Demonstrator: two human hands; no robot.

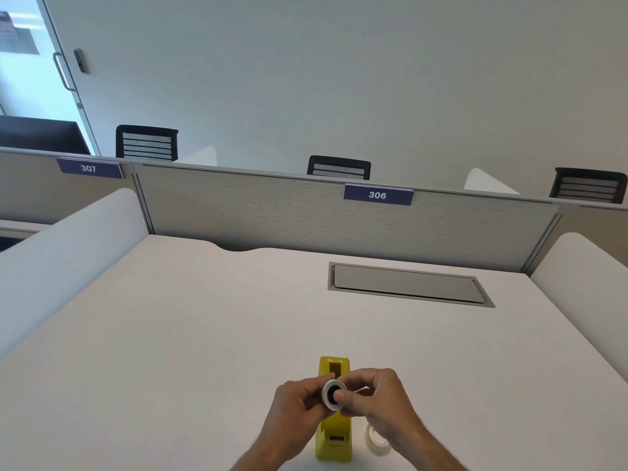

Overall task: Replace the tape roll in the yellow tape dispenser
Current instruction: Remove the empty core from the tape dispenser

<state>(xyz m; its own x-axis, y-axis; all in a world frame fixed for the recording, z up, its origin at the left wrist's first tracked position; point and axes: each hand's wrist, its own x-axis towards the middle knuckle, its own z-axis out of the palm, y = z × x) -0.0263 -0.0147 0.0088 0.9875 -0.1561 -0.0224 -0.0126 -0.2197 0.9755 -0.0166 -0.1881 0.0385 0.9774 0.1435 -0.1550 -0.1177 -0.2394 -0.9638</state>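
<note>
The yellow tape dispenser (334, 436) stands on the white desk near its front edge, lengthwise away from me. Just above it both hands hold a small white tape roll (331, 394) with a dark core. My left hand (295, 407) pinches the roll's left side. My right hand (377, 392) grips its right side, thumb at the core's opening. A second, clear tape roll (377, 440) lies flat on the desk right of the dispenser, partly hidden under my right wrist.
A grey cable hatch (407, 283) is set into the desk at the back right. A grey partition (272, 209) labelled 306 closes the back, with white side dividers (68, 253) left and right. Black chairs stand beyond it.
</note>
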